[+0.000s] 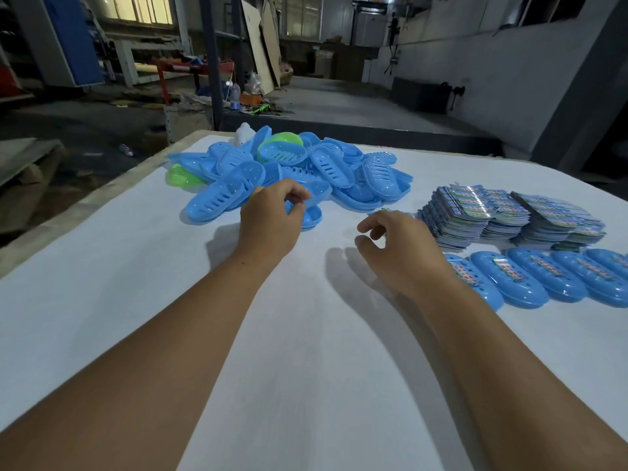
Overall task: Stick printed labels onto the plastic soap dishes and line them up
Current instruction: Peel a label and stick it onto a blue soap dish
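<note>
Dim workshop clutter lay beyond the white table (136, 300) where we worked. From our head camera we saw a heap of unlabelled blue oval plastic soap dishes (289, 171), a few green ones among them, at the far side, so most of the job remained by our reckoning. Stacks of glossy printed labels (492, 212) sat to the right, and nearer us a short row of labelled blue dishes (530, 280) was lined up, overlapping. Our left hand (272, 219) curled its fingers at a blue dish (312, 215) on the heap's near edge; whether it gripped we could not tell. Our right hand (397, 246) hovered loosely curled beside the labels, apparently empty.
</note>
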A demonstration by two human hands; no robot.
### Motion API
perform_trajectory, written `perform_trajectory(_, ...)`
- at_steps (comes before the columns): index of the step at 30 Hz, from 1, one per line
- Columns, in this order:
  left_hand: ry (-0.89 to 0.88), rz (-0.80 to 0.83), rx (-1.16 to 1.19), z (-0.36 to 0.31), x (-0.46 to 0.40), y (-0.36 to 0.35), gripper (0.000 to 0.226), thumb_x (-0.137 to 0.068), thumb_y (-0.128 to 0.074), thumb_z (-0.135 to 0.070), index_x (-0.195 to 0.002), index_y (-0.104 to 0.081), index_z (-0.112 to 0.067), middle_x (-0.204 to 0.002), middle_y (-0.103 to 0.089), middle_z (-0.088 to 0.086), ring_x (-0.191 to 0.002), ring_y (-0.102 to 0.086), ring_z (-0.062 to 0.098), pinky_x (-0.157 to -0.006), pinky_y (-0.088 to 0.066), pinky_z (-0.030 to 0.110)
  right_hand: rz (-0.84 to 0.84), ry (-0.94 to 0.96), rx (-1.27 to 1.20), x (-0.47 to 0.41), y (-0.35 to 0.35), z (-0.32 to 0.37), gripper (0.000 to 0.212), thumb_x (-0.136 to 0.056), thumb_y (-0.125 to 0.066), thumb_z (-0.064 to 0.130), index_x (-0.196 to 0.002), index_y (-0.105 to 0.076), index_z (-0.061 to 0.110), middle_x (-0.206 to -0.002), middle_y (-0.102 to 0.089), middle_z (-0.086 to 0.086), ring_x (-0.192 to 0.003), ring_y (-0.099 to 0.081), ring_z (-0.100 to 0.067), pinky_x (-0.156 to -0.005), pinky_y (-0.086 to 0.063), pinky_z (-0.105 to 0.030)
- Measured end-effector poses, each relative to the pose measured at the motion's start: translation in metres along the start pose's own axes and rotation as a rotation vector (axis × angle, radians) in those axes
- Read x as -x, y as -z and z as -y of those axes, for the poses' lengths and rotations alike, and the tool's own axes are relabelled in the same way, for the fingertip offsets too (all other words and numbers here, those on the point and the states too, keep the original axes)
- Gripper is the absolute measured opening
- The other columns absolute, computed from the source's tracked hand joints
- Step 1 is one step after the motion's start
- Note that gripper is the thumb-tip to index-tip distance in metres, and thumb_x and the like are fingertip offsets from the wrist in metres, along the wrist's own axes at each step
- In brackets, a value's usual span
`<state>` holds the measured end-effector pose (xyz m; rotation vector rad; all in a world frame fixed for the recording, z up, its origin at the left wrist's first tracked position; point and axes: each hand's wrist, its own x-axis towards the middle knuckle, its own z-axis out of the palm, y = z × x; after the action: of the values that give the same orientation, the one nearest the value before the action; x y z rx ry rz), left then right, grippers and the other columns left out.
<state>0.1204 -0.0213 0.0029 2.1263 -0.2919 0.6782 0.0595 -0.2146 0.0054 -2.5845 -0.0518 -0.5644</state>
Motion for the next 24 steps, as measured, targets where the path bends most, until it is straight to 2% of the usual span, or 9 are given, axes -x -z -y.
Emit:
perform_trajectory(3,-0.103,-0.037,0.022,-0.005,0.001,0.001,0.015,-0.094,-0.060,-0.008,-0.103,-0.067,-0.018,-0.094,-0.067,-0.005,-0.094,-0.062,0.015,-0.086,-0.054,0.041,-0.040,0.013,-0.054,0.001,0.000,0.003,0.027,-0.093,-0.064,0.028,-0.120,-0.065,0.027,-0.101,-0.059,0.009,-0.083,-0.049,-0.009,-0.078,-0.040,-0.028)
perform_trajectory(6,-0.229,-0.063,-0.012,-0.011,0.003,0.005,0.017,-0.097,-0.056,-0.007,-0.110,-0.064,-0.015,-0.100,-0.065,0.001,-0.091,-0.061,0.015,-0.082,-0.053,0.037,-0.091,0.041,-0.130,0.002,0.001,0.008,0.040,-0.093,-0.065,0.023,-0.132,-0.057,0.029,-0.113,-0.055,0.007,-0.091,-0.054,-0.011,-0.089,-0.047,-0.034)
perform_trajectory(10,-0.290,-0.041,0.042,-0.021,0.006,0.011,0.016,-0.099,-0.055,-0.009,-0.110,-0.065,-0.014,-0.103,-0.066,-0.002,-0.093,-0.059,0.009,-0.080,-0.049,0.022,-0.097,0.133,-0.192,0.004,0.002,0.010,0.069,-0.090,-0.073,0.024,-0.148,-0.038,0.037,-0.145,-0.040,0.003,-0.120,-0.053,-0.015,-0.100,-0.047,-0.034)
perform_trajectory(12,-0.231,0.001,0.152,-0.025,0.008,0.013,0.016,-0.099,-0.056,-0.010,-0.105,-0.069,-0.016,-0.099,-0.068,-0.009,-0.091,-0.060,0.003,-0.077,-0.044,0.011,-0.040,0.184,-0.220,0.005,0.003,0.009,0.088,-0.083,-0.081,0.023,-0.152,-0.030,0.044,-0.156,-0.025,0.003,-0.133,-0.044,-0.014,-0.102,-0.043,-0.031)
perform_trajectory(14,-0.114,0.049,0.258,-0.029,0.010,0.014,0.017,-0.099,-0.057,-0.011,-0.102,-0.071,-0.020,-0.096,-0.069,-0.015,-0.090,-0.062,0.000,-0.077,-0.044,0.008,0.041,0.227,-0.264,0.005,0.002,0.011,0.096,-0.076,-0.087,0.022,-0.150,-0.031,0.048,-0.160,-0.016,0.008,-0.136,-0.039,-0.011,-0.103,-0.043,-0.030)
perform_trajectory(16,0.021,0.086,0.336,-0.030,0.011,0.013,0.017,-0.099,-0.057,-0.013,-0.100,-0.070,-0.023,-0.093,-0.070,-0.013,-0.090,-0.065,0.004,-0.080,-0.048,0.015,0.080,0.258,-0.305,0.005,0.000,0.012,0.085,-0.074,-0.088,0.020,-0.143,-0.045,0.044,-0.155,-0.026,0.007,-0.132,-0.043,-0.009,-0.105,-0.047,-0.035)
perform_trajectory(18,0.178,0.124,0.386,-0.030,0.010,0.013,0.016,-0.099,-0.058,-0.014,-0.100,-0.070,-0.024,-0.096,-0.072,-0.002,-0.091,-0.069,0.017,-0.081,-0.056,0.030,0.080,0.272,-0.287,0.005,-0.001,0.012,0.070,-0.075,-0.087,0.020,-0.135,-0.056,0.036,-0.142,-0.042,0.009,-0.121,-0.050,-0.007,-0.101,-0.049,-0.039)
perform_trajectory(21,0.326,0.173,0.394,-0.028,0.011,0.014,0.013,-0.098,-0.060,-0.018,-0.095,-0.071,-0.026,-0.099,-0.074,0.004,-0.093,-0.071,0.026,-0.079,-0.057,0.034,0.111,0.248,-0.219,0.006,-0.002,0.008,0.062,-0.079,-0.083,0.030,-0.134,-0.056,0.039,-0.133,-0.048,0.017,-0.105,-0.051,-0.001,-0.095,-0.050,-0.034)
perform_trajectory(24,0.365,0.219,0.307,-0.024,0.008,0.017,0.013,-0.097,-0.061,-0.031,-0.097,-0.072,-0.024,-0.098,-0.073,-0.001,-0.091,-0.070,0.023,-0.080,-0.057,0.036,0.162,0.232,-0.147,0.006,-0.004,0.005,0.062,-0.083,-0.078,0.045,-0.139,-0.052,0.042,-0.134,-0.050,0.019,-0.106,-0.051,-0.001,-0.093,-0.044,-0.026)
